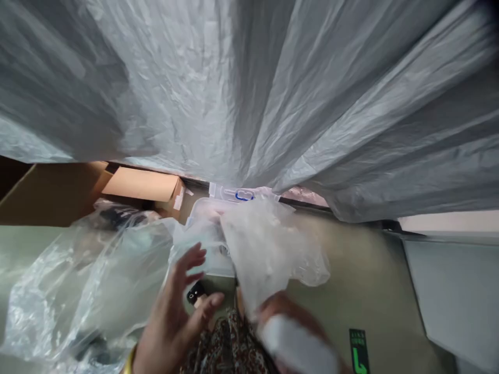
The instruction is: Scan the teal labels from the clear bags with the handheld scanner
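My left hand [175, 311] is low in the middle of the view, fingers spread and apart, holding nothing, close to a large crumpled clear plastic bag [78, 291] at the left. My right hand [288, 322] is blurred at the lower centre-right and grips the neck of a smaller clear plastic bag [268, 249] that stands up from it. Behind both bags lies a clear plastic container [218, 208] with a blue-marked latch [244, 195]. A small black object [194, 295] shows between my hands.
A big sheet of grey-white plastic film [273, 93] hangs across the whole upper view. An open cardboard box [58, 195] sits at the left on the greenish floor [370, 275]. A grey panel [456, 296] stands at the right; a green sticker [358, 350] marks the floor.
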### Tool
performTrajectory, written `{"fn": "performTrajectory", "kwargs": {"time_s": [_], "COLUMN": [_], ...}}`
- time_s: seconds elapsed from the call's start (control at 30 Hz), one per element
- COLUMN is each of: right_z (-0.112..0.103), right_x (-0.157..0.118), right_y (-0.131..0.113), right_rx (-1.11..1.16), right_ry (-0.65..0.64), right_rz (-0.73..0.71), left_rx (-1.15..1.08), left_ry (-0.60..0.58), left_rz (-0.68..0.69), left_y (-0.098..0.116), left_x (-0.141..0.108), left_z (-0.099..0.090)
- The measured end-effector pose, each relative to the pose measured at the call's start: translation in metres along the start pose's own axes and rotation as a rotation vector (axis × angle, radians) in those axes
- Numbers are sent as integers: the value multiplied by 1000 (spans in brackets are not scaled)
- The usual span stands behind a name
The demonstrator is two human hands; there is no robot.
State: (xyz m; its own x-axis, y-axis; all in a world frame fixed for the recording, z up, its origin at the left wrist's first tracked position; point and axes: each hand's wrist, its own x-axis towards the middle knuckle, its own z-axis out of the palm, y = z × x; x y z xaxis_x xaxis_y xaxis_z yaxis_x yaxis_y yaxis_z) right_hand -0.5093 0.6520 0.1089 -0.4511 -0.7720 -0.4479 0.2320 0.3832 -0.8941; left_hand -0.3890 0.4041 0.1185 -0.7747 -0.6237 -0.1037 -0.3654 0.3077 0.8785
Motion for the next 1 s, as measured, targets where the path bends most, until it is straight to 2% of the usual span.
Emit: {"fn": "performTrajectory", "kwargs": {"time_s": [0.03, 0.07, 0.13, 0.17, 0.2, 0.27, 0.3, 0.4, 0.43, 0.5, 0.53, 0.57, 0.63, 0.7, 0.8, 0.87, 0.93, 0.97, 1.0], "right_z": [16, 29, 41, 39, 31, 1, -19, -88, -108, -135, -140, -139, -124, -99, -74, -77, -90, -98, -105], "right_x": [2, 5, 9, 9, 9, 6, 5, 8, 13, 27, 36, 45, 64, 79, 87, 83, 74, 69, 65], "right_y": [2, 3, 0, -3, -6, -10, -11, -3, 1, 11, 16, 20, 25, 28, 28, 24, 14, 6, -2], "right_rx": [17, 42, 88, 101, 106, 94, 84, 112, 144, 164, 111, 24, -156, -241, -195, -117, -9, 58, 138], "right_ry": [-100, -205, -361, -394, -397, -314, -248, 70, 120, 83, 27, -28, -115, -150, -111, -78, -84, -102, -126], "right_rz": [0, -7, -44, -56, -64, -52, -36, 38, 37, 57, 79, 92, 103, 89, 80, 99, 118, 117, 110], "left_rx": [-101, -143, -113, -97, -105, -175, -209, -217, -199, -166, -153, -141, -119, -90, 86, 356, 596, 623, 578], "left_ry": [-126, -198, -221, -203, -181, -130, -109, -63, -55, -58, -60, -66, -81, -95, -75, 51, 219, 260, 217], "left_rz": [-105, -190, -258, -264, -269, -301, -320, -343, -339, -333, -327, -318, -298, -267, -181, -6, 235, 332, 395], "left_y": [-2, -6, -18, -24, -29, -33, -33, -26, -23, -17, -14, -11, -7, -6, -3, 6, 25, 36, 46], "left_x": [2, 4, 11, 14, 17, 21, 21, 18, 16, 11, 9, 7, 4, 4, 12, 20, 24, 25, 26], "left_z": [10, 19, 32, 35, 34, 24, 17, -5, -10, -16, -18, -18, -19, -24, -41, -56, -61, -57, -48]}}
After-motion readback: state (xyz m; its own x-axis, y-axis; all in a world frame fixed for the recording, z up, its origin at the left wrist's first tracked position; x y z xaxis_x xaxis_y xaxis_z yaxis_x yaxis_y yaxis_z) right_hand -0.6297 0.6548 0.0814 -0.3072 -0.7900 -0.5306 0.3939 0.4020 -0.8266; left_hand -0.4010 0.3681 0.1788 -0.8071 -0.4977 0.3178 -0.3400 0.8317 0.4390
